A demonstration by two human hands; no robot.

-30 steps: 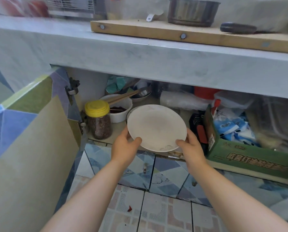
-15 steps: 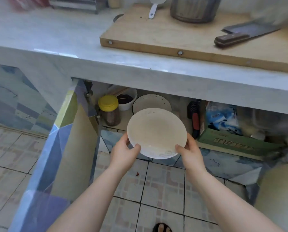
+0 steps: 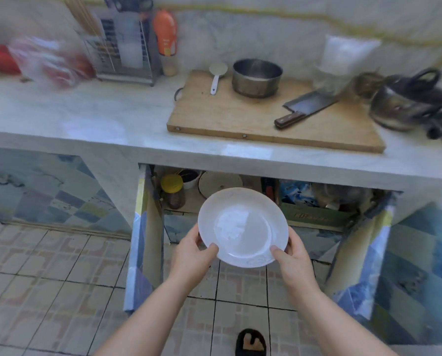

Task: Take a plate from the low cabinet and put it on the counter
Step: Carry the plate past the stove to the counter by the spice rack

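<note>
I hold a white round plate (image 3: 243, 226) in both hands, in front of the open low cabinet (image 3: 214, 199) and below the counter's front edge. My left hand (image 3: 193, 255) grips its lower left rim, thumb on top. My right hand (image 3: 293, 258) grips the lower right rim the same way. The plate tilts slightly toward me. The grey marble counter (image 3: 99, 116) runs across the view above it. Another pale plate (image 3: 218, 182) stays inside the cabinet.
A wooden cutting board (image 3: 240, 116) on the counter carries a steel pot (image 3: 257, 77), a white spoon (image 3: 216, 75) and a cleaver (image 3: 306, 107). A kettle (image 3: 407, 101) stands at right, a utensil rack (image 3: 125, 52) at back left. Both cabinet doors (image 3: 144, 240) hang open.
The plate has come out of the cabinet and risen with both hands. My view has lifted from the cabinet interior to the counter top.
</note>
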